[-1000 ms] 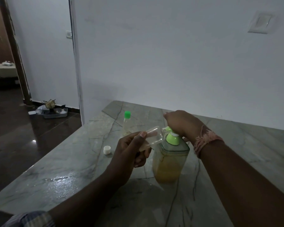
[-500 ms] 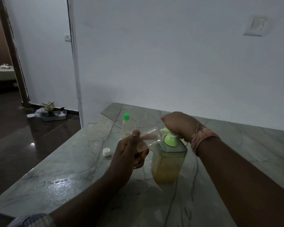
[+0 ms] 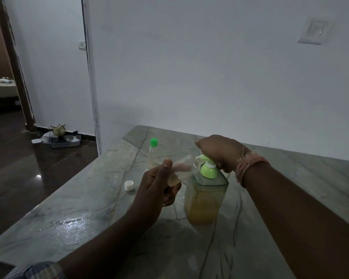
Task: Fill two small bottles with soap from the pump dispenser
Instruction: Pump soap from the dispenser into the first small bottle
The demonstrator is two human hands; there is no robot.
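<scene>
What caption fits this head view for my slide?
Left hand tilts a small clear bottle at the pump dispenser, right hand on top.

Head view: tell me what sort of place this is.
Most likely a room in a home, dimly lit. A veined stone counter stands against a plain white wall with a switch plate, and a doorway on the left opens onto a dark polished floor and another room.

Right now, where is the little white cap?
In the head view, the white cap lies on the stone table, left of the left hand and nearer than the green-capped bottle.
</scene>
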